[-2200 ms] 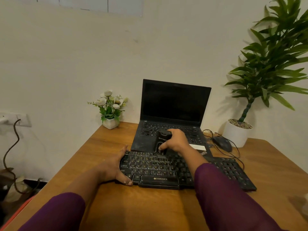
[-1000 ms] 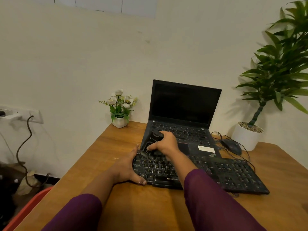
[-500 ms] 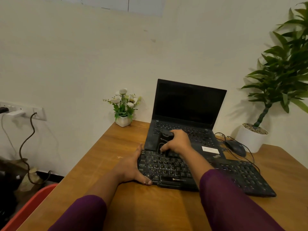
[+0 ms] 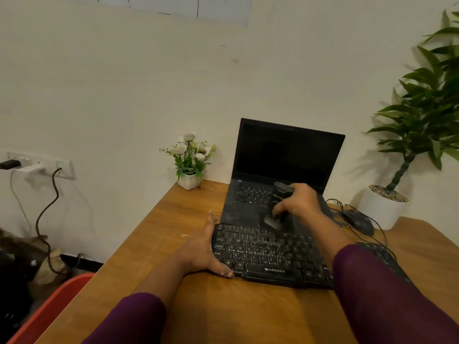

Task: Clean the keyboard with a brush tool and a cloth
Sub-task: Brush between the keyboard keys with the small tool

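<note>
**Brushing the keyboard's back row, left hand bracing**

Table [image 4: 203,316]: wood, carries everything. Laptop [image 4: 285,157] sits open just behind the keyboard [image 4: 268,256], which is the landmark: flat, stiff, prob. light plastic that would skid if pushed, so hold by an end edge, not the keys. Left hand [image 4: 203,254] lies open, fingers straight, pressed against keyboard's left end, thumb at the front corner. Right hand [image 4: 298,204] is closed round the brush tool [image 4: 275,214], above keyboard's back edge. Brush head is blurred; contact w/ keys unclear. No cloth seen.

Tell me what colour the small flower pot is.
White, seen in the head view: the flower pot.
</note>
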